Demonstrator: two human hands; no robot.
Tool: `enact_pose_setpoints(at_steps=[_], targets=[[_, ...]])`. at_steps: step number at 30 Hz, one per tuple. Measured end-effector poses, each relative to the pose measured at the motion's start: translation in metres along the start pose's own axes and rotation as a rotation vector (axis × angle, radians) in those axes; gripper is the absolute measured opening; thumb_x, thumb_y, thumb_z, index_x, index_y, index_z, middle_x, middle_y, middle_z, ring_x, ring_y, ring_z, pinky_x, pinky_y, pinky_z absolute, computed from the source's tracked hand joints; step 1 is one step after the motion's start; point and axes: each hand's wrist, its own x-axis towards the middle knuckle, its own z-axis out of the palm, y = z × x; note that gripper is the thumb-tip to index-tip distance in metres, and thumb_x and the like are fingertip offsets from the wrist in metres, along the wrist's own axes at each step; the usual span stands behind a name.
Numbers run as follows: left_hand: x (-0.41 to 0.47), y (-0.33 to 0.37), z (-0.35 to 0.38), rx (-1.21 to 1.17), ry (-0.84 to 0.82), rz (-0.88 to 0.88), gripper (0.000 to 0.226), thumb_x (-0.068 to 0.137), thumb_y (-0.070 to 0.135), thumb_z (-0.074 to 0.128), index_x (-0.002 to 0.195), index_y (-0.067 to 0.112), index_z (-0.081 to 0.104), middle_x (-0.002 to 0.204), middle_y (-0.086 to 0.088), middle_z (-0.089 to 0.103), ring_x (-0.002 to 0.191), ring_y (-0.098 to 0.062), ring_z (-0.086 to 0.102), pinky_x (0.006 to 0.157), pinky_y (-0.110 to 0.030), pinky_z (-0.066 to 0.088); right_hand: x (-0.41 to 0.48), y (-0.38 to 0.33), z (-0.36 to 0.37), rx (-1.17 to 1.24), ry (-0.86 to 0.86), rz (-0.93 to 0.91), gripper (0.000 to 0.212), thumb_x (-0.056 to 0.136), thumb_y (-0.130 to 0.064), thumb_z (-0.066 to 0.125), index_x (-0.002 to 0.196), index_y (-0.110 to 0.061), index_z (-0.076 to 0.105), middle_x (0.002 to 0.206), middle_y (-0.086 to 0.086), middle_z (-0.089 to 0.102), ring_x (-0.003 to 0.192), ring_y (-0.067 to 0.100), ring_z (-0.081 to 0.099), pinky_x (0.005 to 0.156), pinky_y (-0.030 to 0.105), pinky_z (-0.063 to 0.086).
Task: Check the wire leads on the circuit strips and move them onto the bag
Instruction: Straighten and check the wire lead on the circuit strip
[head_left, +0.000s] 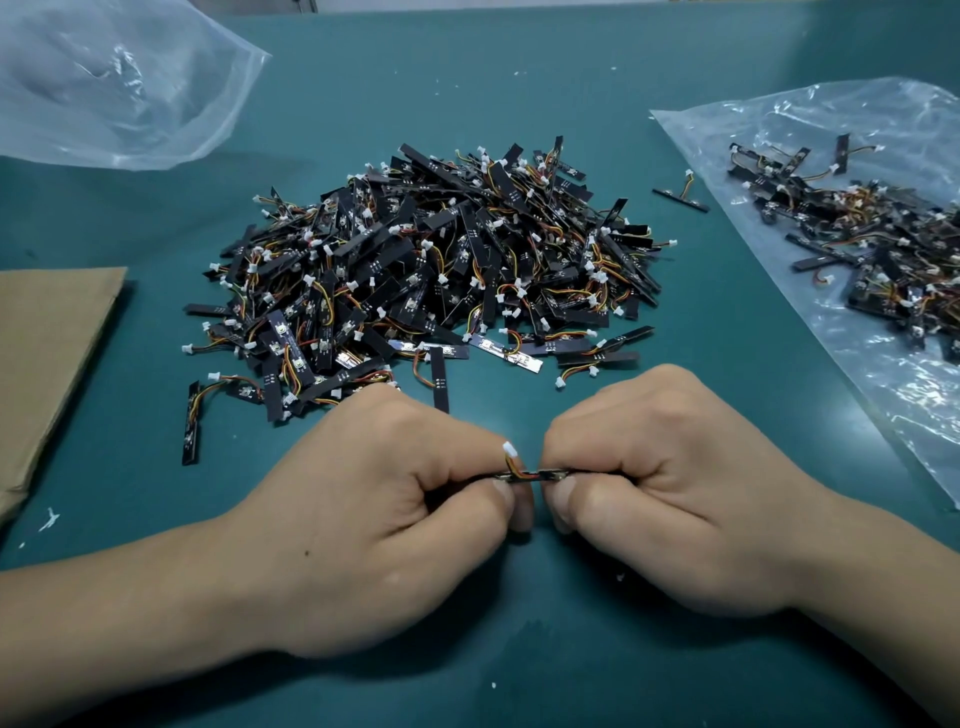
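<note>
A big heap of black circuit strips (431, 265) with coloured wire leads and white plugs lies in the middle of the green table. Just in front of it, my left hand (384, 519) and my right hand (670, 493) each pinch one end of a single circuit strip (530, 475), held level between them. Its short wire lead and white plug stick up by my left thumb. At the right, a clear plastic bag (852, 395) lies flat with a smaller pile of strips (883, 249) on it.
A lone strip (680, 198) lies on the table between the heap and the bag. Another clear bag (109, 83) sits crumpled at the back left. A sheet of brown cardboard (47, 358) lies at the left edge. Small white scraps dot the table.
</note>
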Motion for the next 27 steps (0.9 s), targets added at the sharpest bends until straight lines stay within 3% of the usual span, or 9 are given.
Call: enact_pose_setpoints(at_steps=[10,15,21,27], targets=[[-0.0005,0.0002,0.0017,-0.03,0.004,0.012,0.039,0.085,0.026,0.043,0.065,0.002,0.065,0.057,0.014,0.037,0.052,-0.006,0.033,0.052,-0.02,0.026,-0.0001,-0.0003,0.0006,-0.025,0.006,-0.001,0.027,0.085,-0.018,0.053,0.06,-0.011,0.047,0.055,0.003,0.037,0.054,0.025,0.04,0.05,0.046,0.036],[-0.0043,-0.004,0.0059,-0.213,0.047,-0.032,0.039,0.086,0.03,0.045,0.067,0.001,0.065,0.055,0.015,0.04,0.05,0.002,0.039,0.053,-0.002,0.03,0.0002,-0.0011,0.001,-0.041,0.024,0.003,0.025,0.086,-0.017,0.054,0.062,-0.016,0.049,0.055,0.001,0.037,0.054,0.02,0.041,0.051,0.044,0.038],[-0.0032,-0.0027,0.0042,-0.108,0.023,-0.009,0.039,0.085,0.029,0.045,0.066,0.003,0.065,0.056,0.014,0.039,0.051,-0.004,0.036,0.051,-0.009,0.028,0.0004,-0.0011,0.0004,-0.037,0.011,-0.006,0.029,0.085,-0.013,0.058,0.061,-0.021,0.043,0.055,0.001,0.036,0.053,0.022,0.041,0.051,0.045,0.037],[-0.0015,-0.0002,0.0031,-0.078,0.01,-0.019,0.03,0.082,0.016,0.056,0.059,-0.002,0.062,0.048,0.006,0.039,0.047,-0.013,0.034,0.047,-0.023,0.026,-0.0003,-0.0009,0.0005,-0.032,-0.021,0.004,0.025,0.084,-0.012,0.058,0.061,-0.007,0.052,0.055,0.005,0.039,0.055,0.028,0.04,0.052,0.046,0.038]])
